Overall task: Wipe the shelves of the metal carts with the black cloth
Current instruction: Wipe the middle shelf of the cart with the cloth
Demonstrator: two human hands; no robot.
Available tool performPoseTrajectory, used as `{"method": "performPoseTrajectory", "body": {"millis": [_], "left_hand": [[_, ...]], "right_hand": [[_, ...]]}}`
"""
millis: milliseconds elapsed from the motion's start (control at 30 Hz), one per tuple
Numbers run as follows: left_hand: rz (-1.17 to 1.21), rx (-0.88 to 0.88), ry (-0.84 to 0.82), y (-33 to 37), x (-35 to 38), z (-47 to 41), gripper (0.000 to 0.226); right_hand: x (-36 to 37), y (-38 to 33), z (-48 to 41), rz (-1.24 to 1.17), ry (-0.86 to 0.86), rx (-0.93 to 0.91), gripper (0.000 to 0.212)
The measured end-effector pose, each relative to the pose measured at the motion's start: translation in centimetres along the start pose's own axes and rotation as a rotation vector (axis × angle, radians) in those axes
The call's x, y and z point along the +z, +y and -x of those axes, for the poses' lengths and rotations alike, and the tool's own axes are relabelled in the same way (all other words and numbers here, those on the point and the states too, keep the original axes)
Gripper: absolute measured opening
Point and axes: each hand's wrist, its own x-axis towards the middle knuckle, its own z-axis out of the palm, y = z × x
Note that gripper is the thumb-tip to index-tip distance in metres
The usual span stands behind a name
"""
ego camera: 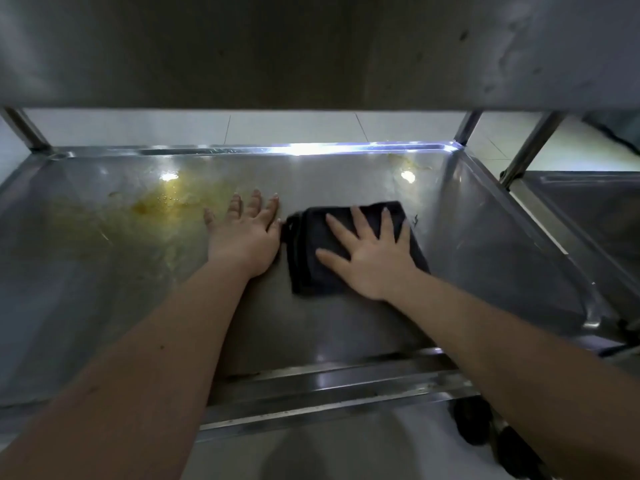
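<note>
On the cart shelf [346,327], the right hand [370,258] presses flat, fingers spread, on the folded black cloth [308,244]. The left hand [246,233] lies open just beside it. A yellow stain [162,202] spreads left; an upper shelf [311,46] overhangs.

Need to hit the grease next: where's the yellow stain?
Head view: the yellow stain lies on the shelf, far left, beyond the left hand.

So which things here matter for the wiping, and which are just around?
For the job:
black cloth under right hand
shelf
yellow stain
left hand, flat on the shelf

Just around:
neighbouring cart
dark castor wheel
</note>
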Motion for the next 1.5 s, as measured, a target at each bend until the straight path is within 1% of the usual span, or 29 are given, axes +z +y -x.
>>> {"method": "performPoseTrajectory", "body": {"millis": [67,133,200,267,400,533,633,700,833,900,1000,1067,1133,1200,1300,1500], "left_hand": [[-0.002,0.003,-0.002,0.0,-0.1,-0.1,0.055],[-0.012,0.012,-0.008,0.0,0.0,-0.1,0.055],[-0.039,0.021,-0.013,0.0,0.1,-0.1,0.057],[-0.046,0.020,-0.023,0.0,0.1,-0.4,0.061],[-0.035,-0.011,-0.035,0.4,-0.1,-0.5,0.064],[-0.033,-0.019,-0.042,0.4,-0.2,-0.6,0.066],[-0.028,-0.016,-0.042,0.6,-0.4,-0.7,0.065],[-0.037,0.002,-0.037,0.8,-0.6,-0.5,0.063],[-0.045,0.099,-0.047,1.4,-1.0,-0.3,0.055],[-0.037,0.080,-0.068,3.4,-1.2,-0.3,0.057],[-0.018,0.015,-0.119,8.0,-0.8,0.3,0.058],[-0.014,0.011,-0.095,9.6,-0.2,0.6,0.054],[-0.019,0.015,-0.066,9.5,0.3,0.4,0.053],[-0.032,0.018,-0.058,9.1,0.5,0.0,0.054],[-0.050,0.016,-0.047,9.1,0.8,-0.6,0.054],[-0.076,0.022,-0.059,8.9,1.2,-1.1,0.062]], "right_hand": [[-0.8,0.3,-6.3,-0.027,-0.014,0.110,0.073],[-1.8,0.4,-10.5,-0.050,-0.026,0.195,0.073],[-2.0,0.1,-12.8,-0.048,-0.025,0.233,0.074],[-1.9,0.0,-13.2,-0.042,-0.018,0.232,0.074],[-1.8,1.3,-9.4,-0.050,-0.030,0.124,0.073],[0.0,4.8,0.4,0.032,-0.014,-0.009,0.077],[0.0,8.7,6.2,0.067,-0.080,-0.067,0.081],[-0.3,10.2,7.1,0.062,-0.097,-0.047,0.078],[0.4,10.0,6.7,0.077,-0.030,-0.023,0.077],[0.6,9.9,6.6,0.076,0.001,-0.036,0.077],[0.4,9.9,6.7,0.062,-0.011,-0.023,0.074],[0.4,9.8,7.0,0.050,-0.021,-0.018,0.073],[0.3,9.9,6.8,0.045,-0.028,-0.017,0.072],[0.0,10.4,5.2,0.027,-0.024,0.010,0.070],[-0.9,11.7,-0.1,-0.013,-0.011,0.103,0.066],[-2.5,13.6,-10.4,-0.051,-0.001,0.199,0.070]]}}
